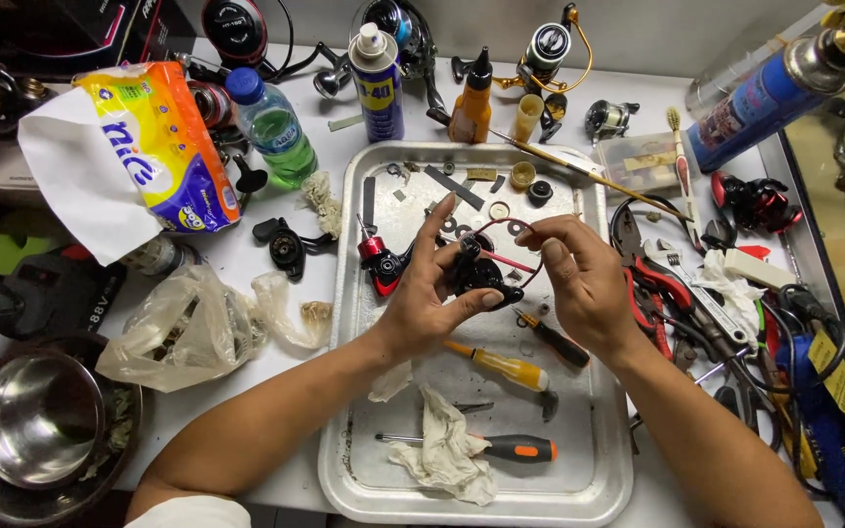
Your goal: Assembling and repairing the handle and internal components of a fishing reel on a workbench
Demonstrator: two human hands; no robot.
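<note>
My left hand (429, 293) grips a small black fishing-reel part (476, 274) over a metal tray (599, 460). A thin red wire loop (530, 269) arcs from that part. My right hand (579, 279) pinches the wire or a thin pin at the part's right side; the exact contact is hidden by my fingers. A red-and-black reel piece (381, 262) lies in the tray just left of my left hand. Under my hands lie a yellow-handled screwdriver (506, 367), a small black screwdriver (555, 340) and an orange-and-black screwdriver (501, 448).
A crumpled rag (447, 450) lies in the tray's near end, small parts at its far end. Around it: spray can (378, 83), orange oil bottle (471, 103), green water bottle (274, 127), tissue pack (154, 147), plastic bag (188, 328), steel bowl (36, 420), pliers (652, 284), several reels.
</note>
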